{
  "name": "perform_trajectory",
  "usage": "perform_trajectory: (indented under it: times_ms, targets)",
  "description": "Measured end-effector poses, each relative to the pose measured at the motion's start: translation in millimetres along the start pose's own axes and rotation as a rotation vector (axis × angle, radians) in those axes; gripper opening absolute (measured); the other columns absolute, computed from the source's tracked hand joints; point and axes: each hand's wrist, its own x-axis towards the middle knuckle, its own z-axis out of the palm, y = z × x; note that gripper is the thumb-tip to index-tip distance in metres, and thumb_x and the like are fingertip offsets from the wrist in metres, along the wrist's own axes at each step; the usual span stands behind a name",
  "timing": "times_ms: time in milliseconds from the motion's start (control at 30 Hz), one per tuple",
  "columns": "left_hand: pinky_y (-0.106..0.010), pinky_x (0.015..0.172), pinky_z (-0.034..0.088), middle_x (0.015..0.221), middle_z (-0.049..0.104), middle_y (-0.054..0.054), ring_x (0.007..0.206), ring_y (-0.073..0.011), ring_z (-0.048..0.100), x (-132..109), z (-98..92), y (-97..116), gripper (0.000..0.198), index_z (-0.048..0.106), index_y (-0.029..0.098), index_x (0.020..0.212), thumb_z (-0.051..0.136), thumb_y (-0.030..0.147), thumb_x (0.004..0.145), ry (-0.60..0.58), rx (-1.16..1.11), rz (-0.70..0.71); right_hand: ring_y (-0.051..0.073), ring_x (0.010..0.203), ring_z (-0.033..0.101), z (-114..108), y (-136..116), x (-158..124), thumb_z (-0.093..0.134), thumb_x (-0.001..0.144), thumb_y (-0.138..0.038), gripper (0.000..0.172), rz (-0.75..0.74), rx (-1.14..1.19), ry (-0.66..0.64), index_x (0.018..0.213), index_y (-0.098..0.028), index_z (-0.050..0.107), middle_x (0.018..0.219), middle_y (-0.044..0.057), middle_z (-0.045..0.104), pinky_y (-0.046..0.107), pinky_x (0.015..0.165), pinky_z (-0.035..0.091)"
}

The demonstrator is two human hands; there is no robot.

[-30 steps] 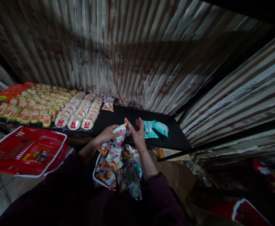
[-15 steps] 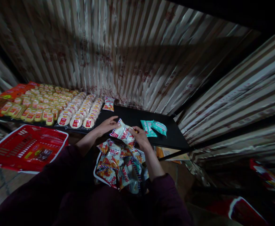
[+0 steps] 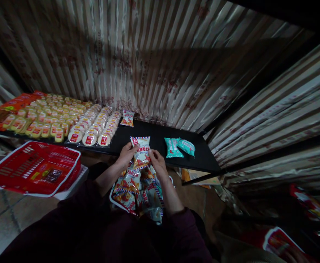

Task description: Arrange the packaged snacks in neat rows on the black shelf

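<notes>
Between my two hands is a white and orange snack bag [image 3: 141, 152], upright with its printed front towards me. My left hand [image 3: 127, 153] grips its left edge, and my right hand [image 3: 158, 163] pinches the right edge. Right below, a white-rimmed basket [image 3: 118, 204] is heaped with more snack bags [image 3: 131, 181] of the same print. One matching snack bag [image 3: 127, 118] lies at the back of the black shelf [image 3: 154, 133]. To the right on that shelf, two teal snack packets [image 3: 174, 148] lie against each other.
Rows of round wrapped cakes [image 3: 90, 138] and small yellow wrapped cakes [image 3: 43, 128] fill the shelf's left part, with orange packages [image 3: 3, 112] at the far end. A red basket [image 3: 66, 164] stands at lower left. Striped sheeting [image 3: 160, 65] hangs behind.
My left hand, open beside the bag before, has closed on its left edge. The bag has turned from tilted to upright and faces me. My view has shifted slightly.
</notes>
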Motion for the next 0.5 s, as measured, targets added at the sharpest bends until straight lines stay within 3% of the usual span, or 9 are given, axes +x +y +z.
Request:
perform_trajectory:
  times_ms: [167,333,500]
  targets:
    - [-0.029,0.068,0.049,0.078,0.07,-0.004,0.07,-0.0175,0.064,2,-5.9,7,0.037,0.063,0.016,0.09,0.073,0.041,0.064,-0.086,0.033,-0.032,0.019,0.075,0.066,9,-10,-5,0.073,0.062,-0.052,0.049,0.079,0.197,-0.129,0.099,-0.021,0.065,0.08,0.001,0.072,0.031,0.069,0.053]
    - [-0.024,0.063,0.048,0.072,0.066,0.0,0.064,-0.0128,0.061,2,-4.5,5,0.027,0.063,0.017,0.085,0.069,0.037,0.068,-0.04,0.0,-0.073,0.02,0.07,0.067,17,3,-4,0.074,0.06,-0.05,0.045,0.132,0.336,-0.052,0.092,-0.02,0.064,0.078,0.001,0.072,0.033,0.067,0.054]
    - [-0.024,0.066,0.049,0.07,0.065,0.0,0.066,-0.0132,0.061,4,-2.5,0,0.025,0.063,0.018,0.088,0.065,0.037,0.072,-0.02,-0.01,-0.11,0.02,0.069,0.067,16,11,-2,0.071,0.063,-0.053,0.043,0.123,0.307,-0.006,0.089,-0.02,0.065,0.08,0.002,0.073,0.031,0.064,0.053]
